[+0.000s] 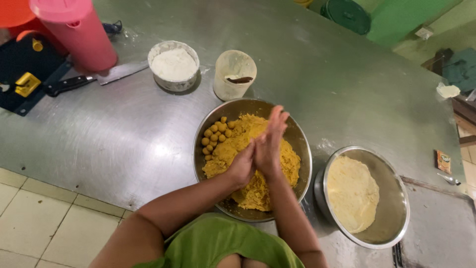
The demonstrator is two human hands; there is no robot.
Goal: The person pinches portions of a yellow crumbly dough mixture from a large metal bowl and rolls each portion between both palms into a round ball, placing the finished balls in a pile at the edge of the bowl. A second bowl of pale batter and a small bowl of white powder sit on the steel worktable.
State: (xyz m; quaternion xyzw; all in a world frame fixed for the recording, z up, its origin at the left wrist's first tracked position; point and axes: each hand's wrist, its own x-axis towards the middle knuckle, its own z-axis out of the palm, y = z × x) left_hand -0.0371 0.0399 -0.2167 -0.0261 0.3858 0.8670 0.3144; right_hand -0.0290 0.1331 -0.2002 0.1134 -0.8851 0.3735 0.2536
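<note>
A small rectangular sachet (pixel 443 161), orange-brown with what may be a green patch, lies flat just right of the steel bowl of pale dough (pixel 396 198).

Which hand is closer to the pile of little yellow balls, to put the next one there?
Probably the left hand. It is pressed palm to palm against the right hand above the steel bowl, and the small balls lie at the bowl's left side, nearer to it, so no crossing over.

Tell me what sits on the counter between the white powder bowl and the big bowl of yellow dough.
In the head view, a pale plastic cup stands between the white powder bowl and the dough bowl, close to the dough bowl's rim.
</note>
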